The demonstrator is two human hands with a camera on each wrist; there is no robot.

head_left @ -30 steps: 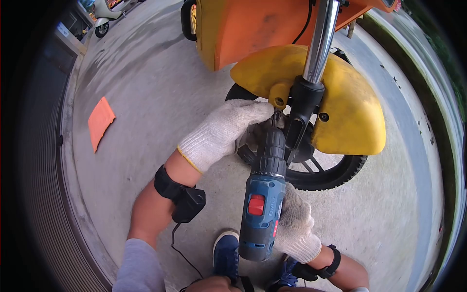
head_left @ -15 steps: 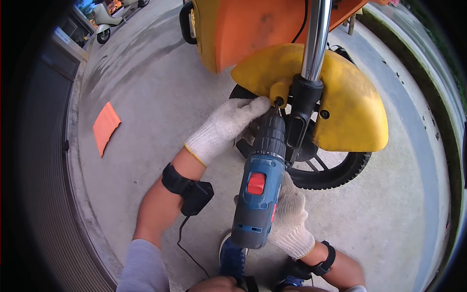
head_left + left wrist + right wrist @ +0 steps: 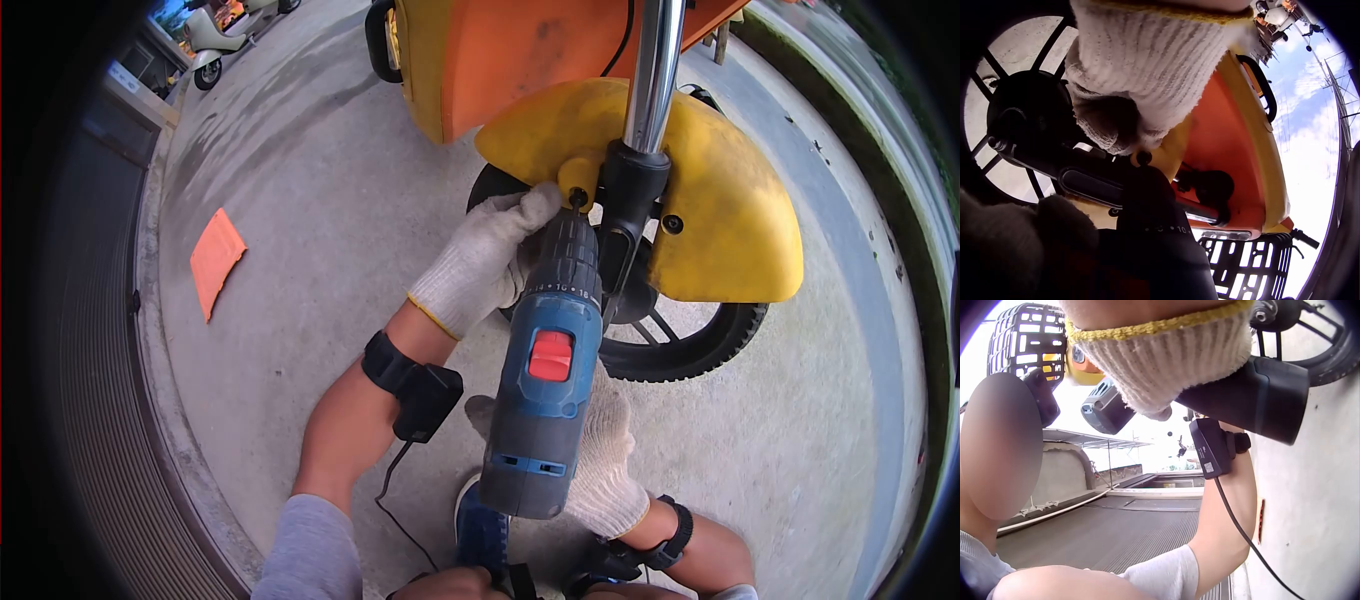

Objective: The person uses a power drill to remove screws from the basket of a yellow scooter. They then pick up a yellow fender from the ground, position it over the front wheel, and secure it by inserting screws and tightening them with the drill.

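My gloved right hand grips the handle of a blue and black cordless drill from below. The chuck points forward, and its bit reaches a dark bolt in the round boss of the yellow front fender. Just left of the bolt is my gloved left hand, thumb tip beside the boss, its lower fingers hidden behind the chuck. In the left wrist view the left hand has curled fingers close to the bolt, with nothing visible in them. The right wrist view shows the drill's rear end.
A black fork leg with a chrome tube stands right of the bolt, before the spoked wheel. Orange bodywork rises behind. An orange panel piece lies on the concrete at left. A cable hangs from the left wrist camera.
The chuck has moved forward to the boss, and the bolt now shows in its hole. The left hand has shifted up with its thumb beside the boss instead of at the bit.
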